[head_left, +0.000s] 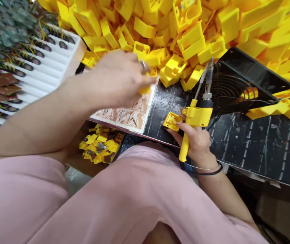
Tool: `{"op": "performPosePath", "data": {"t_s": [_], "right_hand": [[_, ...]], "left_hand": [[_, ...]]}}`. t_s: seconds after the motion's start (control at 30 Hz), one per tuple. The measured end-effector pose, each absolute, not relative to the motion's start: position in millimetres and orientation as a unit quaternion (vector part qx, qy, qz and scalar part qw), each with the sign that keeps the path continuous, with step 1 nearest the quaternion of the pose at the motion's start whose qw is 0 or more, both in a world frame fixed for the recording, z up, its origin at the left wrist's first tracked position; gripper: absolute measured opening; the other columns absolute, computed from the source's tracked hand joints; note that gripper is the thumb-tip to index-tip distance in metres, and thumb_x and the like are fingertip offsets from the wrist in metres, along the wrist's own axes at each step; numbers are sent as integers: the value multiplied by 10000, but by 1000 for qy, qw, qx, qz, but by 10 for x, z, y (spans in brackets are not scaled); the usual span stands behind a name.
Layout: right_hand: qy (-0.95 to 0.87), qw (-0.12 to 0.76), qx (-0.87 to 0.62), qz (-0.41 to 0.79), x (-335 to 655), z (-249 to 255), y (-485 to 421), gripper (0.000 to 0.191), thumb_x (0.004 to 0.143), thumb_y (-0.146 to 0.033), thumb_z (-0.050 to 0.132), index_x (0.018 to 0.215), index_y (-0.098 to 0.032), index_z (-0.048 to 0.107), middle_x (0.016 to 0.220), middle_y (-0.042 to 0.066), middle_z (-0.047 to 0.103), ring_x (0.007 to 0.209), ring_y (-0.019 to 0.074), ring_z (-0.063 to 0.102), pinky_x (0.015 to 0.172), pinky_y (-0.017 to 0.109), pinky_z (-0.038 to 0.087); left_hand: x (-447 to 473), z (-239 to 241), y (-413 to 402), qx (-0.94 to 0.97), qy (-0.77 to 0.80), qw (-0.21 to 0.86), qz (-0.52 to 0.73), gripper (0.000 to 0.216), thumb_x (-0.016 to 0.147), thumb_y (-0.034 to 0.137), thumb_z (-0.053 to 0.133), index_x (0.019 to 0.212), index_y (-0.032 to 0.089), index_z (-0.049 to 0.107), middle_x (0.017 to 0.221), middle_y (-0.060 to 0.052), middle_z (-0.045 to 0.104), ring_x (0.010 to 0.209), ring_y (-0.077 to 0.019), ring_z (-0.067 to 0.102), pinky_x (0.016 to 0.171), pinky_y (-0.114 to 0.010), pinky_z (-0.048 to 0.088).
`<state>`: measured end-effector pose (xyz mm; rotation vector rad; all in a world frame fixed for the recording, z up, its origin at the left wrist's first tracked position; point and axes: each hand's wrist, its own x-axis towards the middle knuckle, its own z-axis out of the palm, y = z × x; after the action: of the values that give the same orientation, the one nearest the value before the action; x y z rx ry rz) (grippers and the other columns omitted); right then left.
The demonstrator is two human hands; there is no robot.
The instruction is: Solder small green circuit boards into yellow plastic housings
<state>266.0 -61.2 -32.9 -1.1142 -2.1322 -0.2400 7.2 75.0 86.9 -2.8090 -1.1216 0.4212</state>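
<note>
My right hand [198, 139] is wrapped round a yellow soldering gun [199, 116], whose metal tip and thin side tube point up and away. Between the thumb and fingers of that hand is also a small open yellow plastic housing [172, 121], with its inside facing up. My left hand [119, 79] is over the bench in front of the yellow pile, slightly blurred. Its fingers are closed round a yellow plastic part [145, 90], mostly hidden by the hand. Printed sheets [132, 113] lie on the bench below it.
A large heap of yellow plastic housings [145, 27] lines the back. A black fan [236, 84] stands right of the soldering gun. At left, a white ridged tray [50, 73] holds small round wired parts beside many circuit boards [6, 27]. Below the bench edge, a box holds yellow pieces [100, 144].
</note>
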Motion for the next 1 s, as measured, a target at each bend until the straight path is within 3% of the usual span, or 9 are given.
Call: {"op": "performPosePath", "data": {"t_s": [0.07,0.2,0.27,0.4,0.57,0.77,0.87,0.93,1.0], "right_hand": [[-826,346,-437,-87,2650,-328,-618,381,996,-279,810,1321,-258,613,976,21,778,867,198,781,740,292,610],[-827,344,-437,-84,2647,-317,-627,420,991,-238,801,1363,-263,607,980,13,777,859,195,769,753,297,602],[-830,349,-428,-74,2651,-311,-623,431,978,-204,803,1359,-242,607,953,7,771,825,189,750,758,294,592],[-830,348,-427,-79,2648,-329,-612,369,996,-244,796,1317,-226,616,918,3,753,771,184,722,723,298,569],[-828,341,-437,-91,2636,-370,-624,371,1021,-304,771,1354,-257,613,926,-6,748,824,197,747,768,315,586],[-817,339,-451,-116,2622,-372,-605,465,1006,-451,789,1374,-241,596,1010,46,763,917,233,742,985,422,594],[-808,353,-456,-117,2612,-409,-601,459,1007,-419,787,1392,-242,610,1042,59,762,943,237,729,981,413,578],[-811,358,-450,-109,2618,-447,-608,424,1016,-374,770,1400,-263,629,1084,65,760,981,240,726,962,401,576],[-813,365,-442,-103,2629,-486,-615,399,1025,-352,753,1399,-276,634,1082,58,751,978,235,720,937,390,579]], "left_hand": [[114,852,573,-932,-302,2,198,618,947,169,604,1560,241,622,1244,-132,790,1110,-337,745,966,-511,617],[88,622,448,-954,-260,-102,111,832,987,114,554,1757,295,295,1711,-161,503,1286,-274,728,1034,-378,596],[-40,531,460,-946,-284,-143,58,855,1017,182,577,1780,303,211,1726,-155,483,1324,-279,715,1046,-378,597],[-435,343,526,-929,-312,-190,-61,735,1098,480,525,1753,233,301,1582,-142,638,1311,-289,711,1101,-433,596],[-865,71,541,-900,-372,-217,-70,995,1019,844,420,1683,103,408,1521,-215,672,1295,-347,707,1094,-502,606],[-365,174,273,-917,-390,-74,-42,817,1021,585,607,1710,206,382,1768,-173,427,1641,-408,398,1341,-626,306],[77,211,237,-927,-371,-43,-21,719,1039,441,576,1701,212,415,1699,-165,530,1525,-376,546,1269,-575,399],[247,223,267,-927,-376,-7,5,597,1045,381,541,1619,217,544,1486,-160,709,1314,-355,695,1166,-571,473],[312,244,293,-918,-393,29,30,509,1054,490,546,1450,208,697,1196,-145,808,1146,-360,748,1088,-598,501]]}}
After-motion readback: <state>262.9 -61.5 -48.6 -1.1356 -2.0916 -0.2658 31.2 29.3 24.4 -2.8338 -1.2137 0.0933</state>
